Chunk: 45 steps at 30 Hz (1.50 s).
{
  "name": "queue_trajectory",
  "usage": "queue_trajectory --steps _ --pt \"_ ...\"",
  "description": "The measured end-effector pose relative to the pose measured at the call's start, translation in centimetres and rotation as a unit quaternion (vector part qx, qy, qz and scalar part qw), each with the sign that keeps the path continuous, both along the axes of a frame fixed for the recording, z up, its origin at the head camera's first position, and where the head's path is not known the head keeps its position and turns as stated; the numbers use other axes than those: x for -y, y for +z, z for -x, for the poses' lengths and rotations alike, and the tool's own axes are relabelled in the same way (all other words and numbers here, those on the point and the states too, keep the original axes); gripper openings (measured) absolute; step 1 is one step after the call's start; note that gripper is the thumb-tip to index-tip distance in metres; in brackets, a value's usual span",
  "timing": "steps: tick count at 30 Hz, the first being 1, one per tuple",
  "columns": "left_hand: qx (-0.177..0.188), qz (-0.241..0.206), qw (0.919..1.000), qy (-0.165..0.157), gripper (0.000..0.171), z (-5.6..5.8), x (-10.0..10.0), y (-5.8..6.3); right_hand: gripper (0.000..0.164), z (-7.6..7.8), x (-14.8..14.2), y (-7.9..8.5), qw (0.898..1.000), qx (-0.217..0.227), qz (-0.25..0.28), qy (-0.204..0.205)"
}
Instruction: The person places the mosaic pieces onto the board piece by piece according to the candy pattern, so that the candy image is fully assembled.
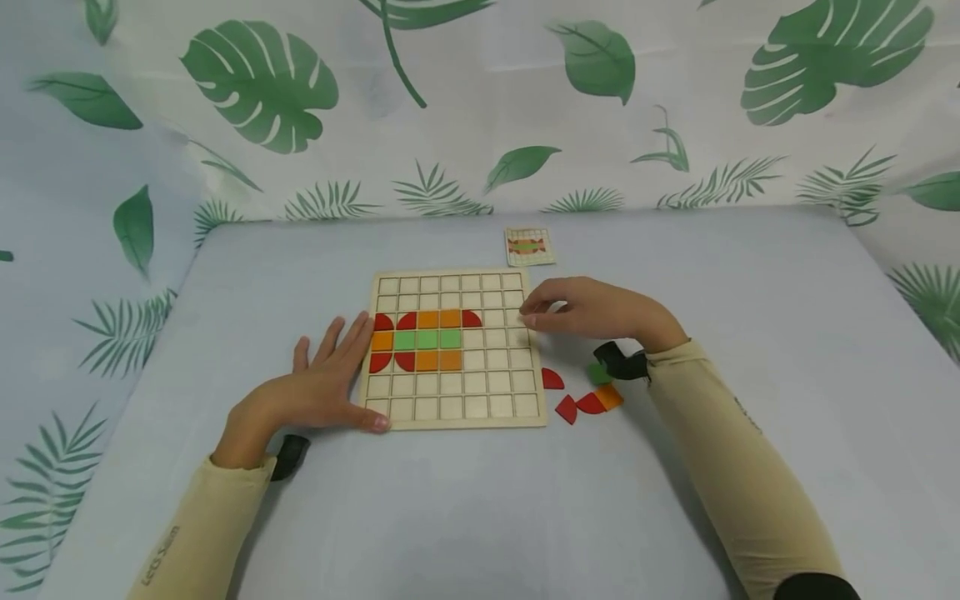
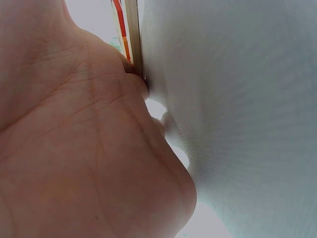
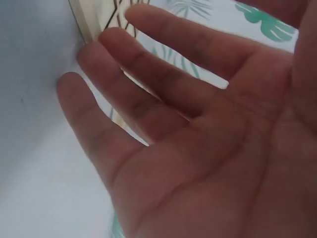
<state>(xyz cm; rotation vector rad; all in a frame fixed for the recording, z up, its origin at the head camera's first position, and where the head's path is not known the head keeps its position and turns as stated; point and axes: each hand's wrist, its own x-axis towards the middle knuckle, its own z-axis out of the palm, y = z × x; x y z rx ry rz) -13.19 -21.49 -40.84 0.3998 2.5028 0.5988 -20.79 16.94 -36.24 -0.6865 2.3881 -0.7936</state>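
A square wooden grid board (image 1: pixel 487 408) lies on the table. Red quarter-round tiles (image 1: pixel 471 318), orange square tiles (image 1: pixel 427 360) and a row of green square tiles (image 1: pixel 427 339) fill cells in its left and middle part. Along the board's left edge rests my left hand (image 1: pixel 318 392), fingers spread, thumb at the near left corner. My right hand (image 1: pixel 592 308) is at the board's right edge, its fingers loosely bent; in the right wrist view no tile shows against the fingers (image 3: pixel 143 106). The thumb tip is hidden there.
Right of the board lie loose red tiles (image 1: pixel 552 379), an orange tile (image 1: pixel 608 397) and a green tile (image 1: pixel 598 374), partly behind the right wrist's black strap. A small pattern card (image 1: pixel 529 259) lies beyond the board. A leaf-print cloth (image 1: pixel 450 108) hangs at the back.
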Motion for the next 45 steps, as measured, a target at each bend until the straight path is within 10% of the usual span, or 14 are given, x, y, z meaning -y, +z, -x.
queue_trajectory --steps 13,45 --pt "-0.004 -0.002 1.0 0.005 0.145 -0.2 -0.1 0.4 0.029 -0.3 -0.3 0.1 0.998 -0.018 -0.007 0.066" --pt "0.0 -0.002 1.0 0.001 0.144 -0.1 -0.2 0.3 0.084 -4.2 -5.9 -1.1 0.996 -0.008 -0.085 0.019"
